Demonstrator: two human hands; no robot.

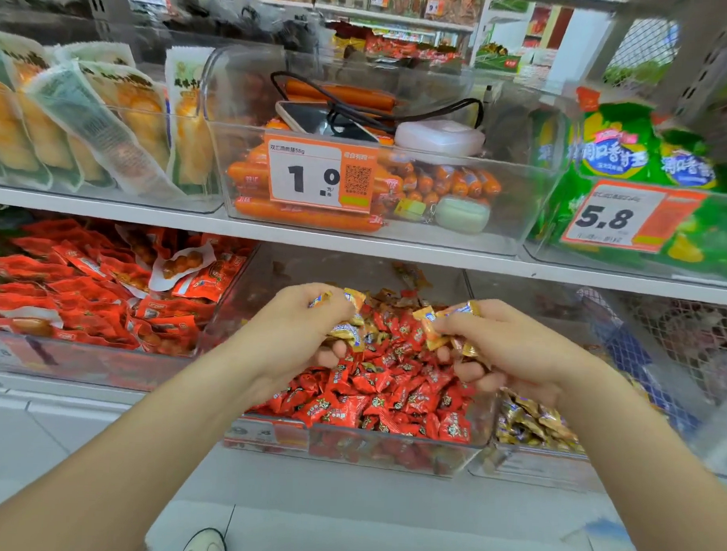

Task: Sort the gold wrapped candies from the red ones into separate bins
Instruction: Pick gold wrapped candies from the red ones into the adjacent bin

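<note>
Holds gold candies (348, 331) in the left hand (302, 326), fingers clamped on them, above the middle of the clear bin (347, 450) of red candies (391, 389). Grips more gold ones in the right hand (507, 346), fingers curled round them, near the bin's right wall. Beside that wall, a second bin (532, 466) with gold ones.

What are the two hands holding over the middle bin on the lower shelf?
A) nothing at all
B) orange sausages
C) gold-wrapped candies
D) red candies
C: the left hand and the right hand each grip gold-wrapped candies above the bin full of red candies.
</note>
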